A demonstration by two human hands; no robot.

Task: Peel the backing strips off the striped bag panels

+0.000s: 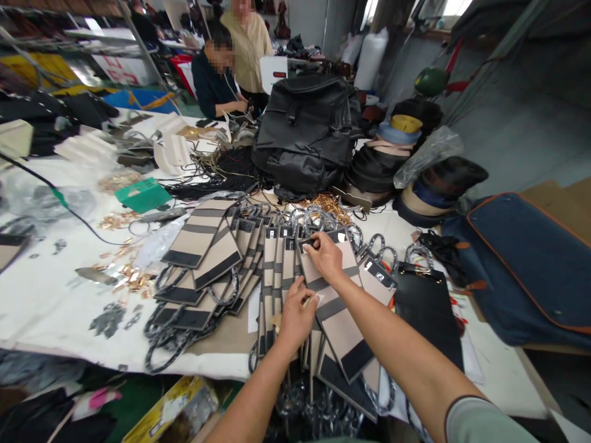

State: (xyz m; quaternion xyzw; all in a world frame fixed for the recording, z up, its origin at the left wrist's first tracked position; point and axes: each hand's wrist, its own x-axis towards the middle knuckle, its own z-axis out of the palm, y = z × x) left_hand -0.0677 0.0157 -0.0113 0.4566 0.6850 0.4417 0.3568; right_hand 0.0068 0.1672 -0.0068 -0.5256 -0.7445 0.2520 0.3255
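a beige bag with dark bands [339,325] lies near the front of the bench [60,332], on top of other flat bags, its long axis slanting from upper left, away from the person, to lower right, nearer the body. the right hand [325,255] is at its upper-left end, thumb and forefinger bunched over the dark top band; whether they grip anything i cannot tell. the left hand [298,314] is just beside the bag's left edge, fingers curled in, pinching one small white scrap [317,298] at their tips. similar bags overlap in a pile to the left [198,237], too many to count surely. around them i count one black backpack [307,135], one green box [143,195], one navy bag [530,258] and one flat black bag [427,314]. two co-workers [212,80] are beyond the bench.
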